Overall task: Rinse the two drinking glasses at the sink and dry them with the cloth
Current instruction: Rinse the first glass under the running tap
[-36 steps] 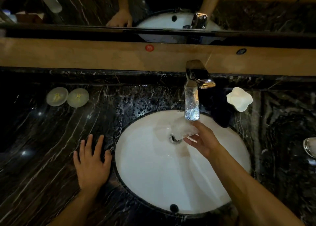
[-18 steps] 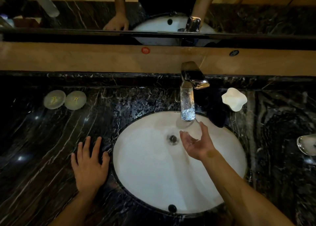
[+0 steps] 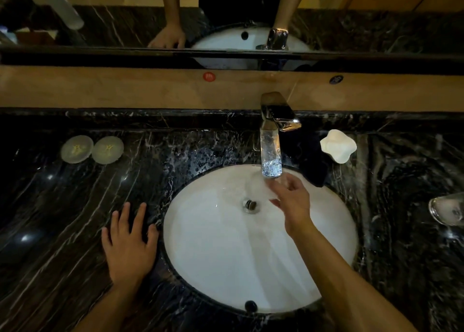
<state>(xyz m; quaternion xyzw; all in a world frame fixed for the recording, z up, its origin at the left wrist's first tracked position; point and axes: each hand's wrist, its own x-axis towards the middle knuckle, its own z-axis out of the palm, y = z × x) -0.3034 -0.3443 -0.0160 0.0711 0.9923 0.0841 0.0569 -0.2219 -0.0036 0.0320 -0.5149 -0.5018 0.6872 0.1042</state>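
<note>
Glass, clear, 1 pc: drinking glass [image 3: 448, 210] lay at far right edge of head view on black marble counter [image 3: 62, 218], cut off by frame, well apart from both hands. 2nd glass not in view.

Head view, contd:
- Right hand [image 3: 292, 201]: under running water from tap [image 3: 275, 117], over white basin [image 3: 226, 269]; fingers loosely open, held nothing.
- Left hand [image 3: 129, 241]: flat on counter just beside basin rim, fingers spread, empty.
- Dark cloth [image 3: 311, 166], w/ white dish [image 3: 337, 144] behind it, right of tap.
- 2 round coasters [image 3: 91, 149], far left.

Handling est.: glass rigid, light, brittle; slippery w/ wet fingers. Likely best gripped round the body, not the rim; marble unforgiving if dropped.
</note>
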